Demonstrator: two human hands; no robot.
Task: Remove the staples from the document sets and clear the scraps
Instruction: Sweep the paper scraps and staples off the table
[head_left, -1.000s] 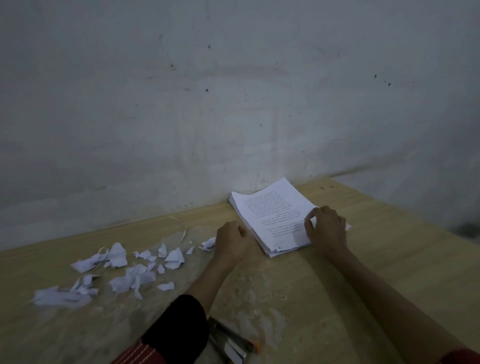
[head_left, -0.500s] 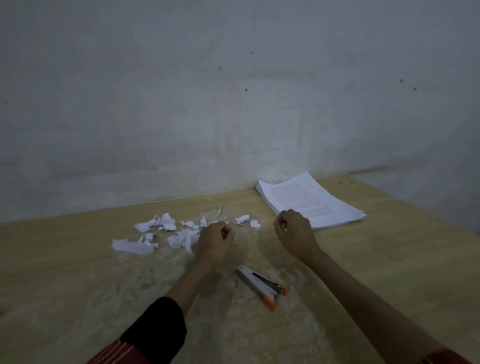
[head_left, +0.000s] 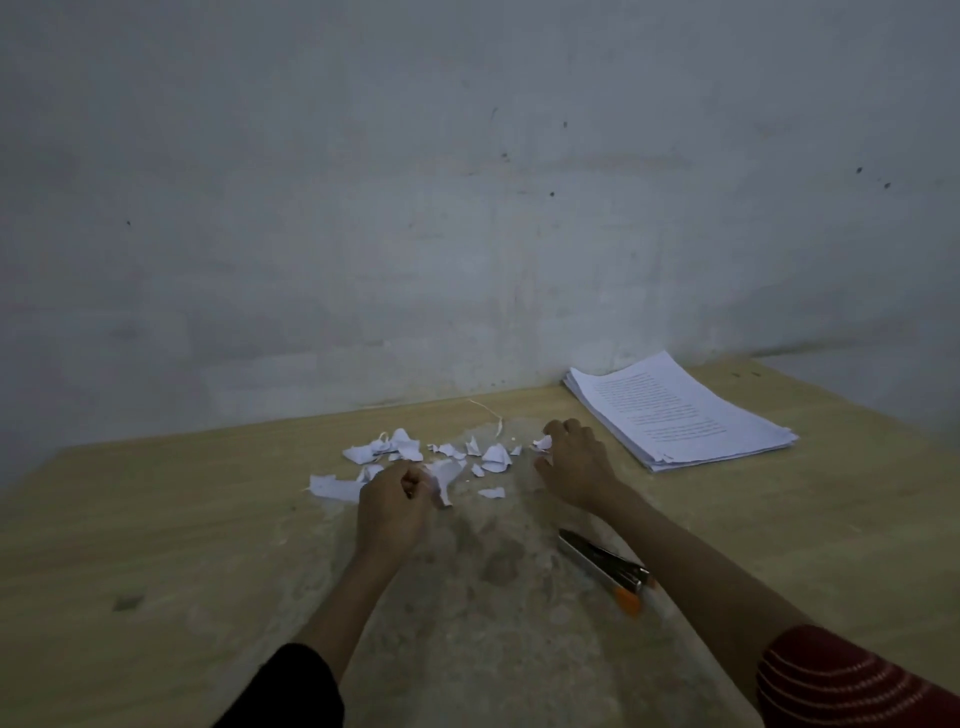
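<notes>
Several torn white paper scraps (head_left: 496, 457) lie scattered on the wooden table (head_left: 156, 519) near the wall. My left hand (head_left: 395, 506) is curled into a fist at the near edge of the pile, its knuckles against a larger scrap (head_left: 447, 475); nothing shows inside the fist. My right hand (head_left: 579, 467) is at the right end of the pile, with fingers and thumb curled round a small scrap (head_left: 543, 442). The stack of printed document sets (head_left: 675, 415) lies flat to the right of that hand, touched by neither hand.
A silver stapler tool with an orange tip (head_left: 605, 566) lies on the table under my right forearm. A grey wall (head_left: 467, 208) closes the far side. A thin paper strip (head_left: 491, 413) lies behind the scraps. The table's right edge runs past the stack.
Both hands left the document stack and moved left to the scraps. The right hand has now reached the rightmost scrap, and the left fist sits against the pile.
</notes>
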